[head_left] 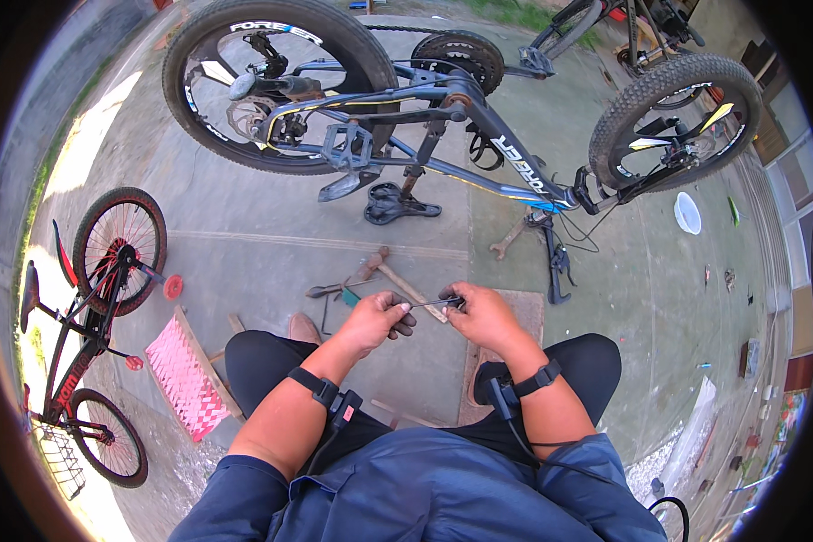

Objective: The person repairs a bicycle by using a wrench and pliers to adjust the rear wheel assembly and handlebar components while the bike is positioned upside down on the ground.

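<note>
So, left hand [377, 321] and right hand [477, 312], both nearly closed, pinch the rod [432, 303]; dirty fingers [405, 323] could slip, dropping it near the slab's [526, 312] far-left corner.

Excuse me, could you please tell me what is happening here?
A person holds a thin, dark, rod-like piece between the left grip and the right grip; exactly what it is, I can't tell. Beyond, a mountain bike stands upside down, touched by neither, and a hammer lies on the ground.

Thin rod [432, 303] between both hands [377, 322] [481, 316]
</note>
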